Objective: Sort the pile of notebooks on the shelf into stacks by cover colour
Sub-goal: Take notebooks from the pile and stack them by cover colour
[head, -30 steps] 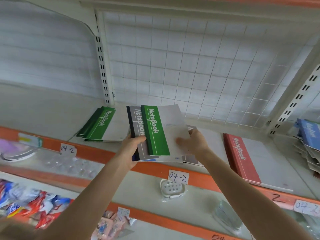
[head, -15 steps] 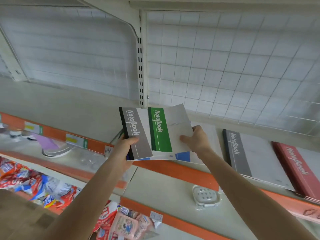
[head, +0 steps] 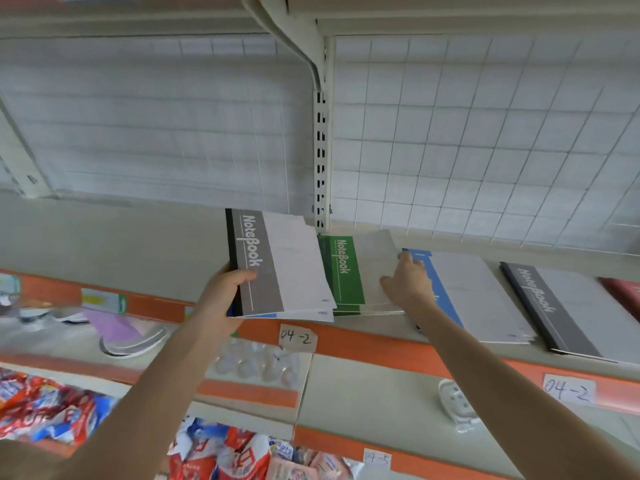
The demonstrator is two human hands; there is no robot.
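Note:
My left hand grips a small pile of notebooks at its lower left corner, a grey-covered notebook on top and a blue edge showing beneath. The pile is held above the shelf's front edge. My right hand rests with spread fingers on the white part of a green notebook that lies on a green stack on the shelf. Right of it lies a blue stack, then a grey stack, and a red stack at the frame's right edge.
The shelf has an orange front lip with a paper label "04-2". A white wire grid backs it, with a slotted upright post. Lower shelves hold clear plastic items, a white soap dish and colourful packets.
The green notebook has left the held pile and now lies on the green stack under my right hand. My left hand still holds the rest, grey on top. The view has swung left.

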